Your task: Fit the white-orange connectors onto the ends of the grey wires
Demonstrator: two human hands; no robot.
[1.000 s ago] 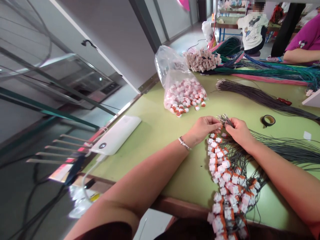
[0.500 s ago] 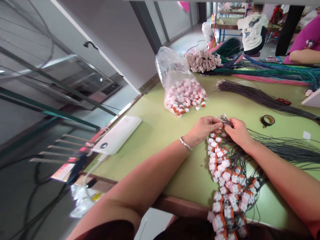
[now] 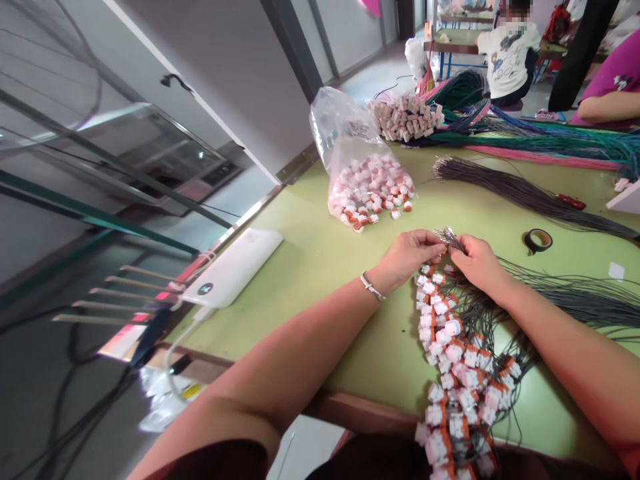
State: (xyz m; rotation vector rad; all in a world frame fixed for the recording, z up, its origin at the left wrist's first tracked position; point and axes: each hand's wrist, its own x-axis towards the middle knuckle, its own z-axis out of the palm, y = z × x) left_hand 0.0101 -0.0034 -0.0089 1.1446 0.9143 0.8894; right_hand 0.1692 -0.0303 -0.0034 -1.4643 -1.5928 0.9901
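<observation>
My right hand (image 3: 477, 260) is closed around a bundle of dark grey wires (image 3: 454, 241), whose bare metal ends stick out past the fingers. Right beside those ends, my left hand (image 3: 413, 255) is pinched, thumb against fingers; what lies between its fingertips is too small and covered to make out. Below both hands, many white-and-orange connectors (image 3: 443, 337) on grey wires run down the table and over its front edge. The wires (image 3: 565, 297) trail off to the right beneath my right forearm.
A clear plastic bag (image 3: 345, 133) spills loose white-and-orange connectors (image 3: 377, 193) onto the green table (image 3: 300, 287). Behind lie another grey wire bundle (image 3: 505, 187), black tape (image 3: 537, 241) and coloured wires (image 3: 540, 143). A white power bank (image 3: 235, 267) sits left. Two people are beyond.
The view has shifted slightly. Both hands stay in nearly the same place beside the wire ends, with no clear change in grip.
</observation>
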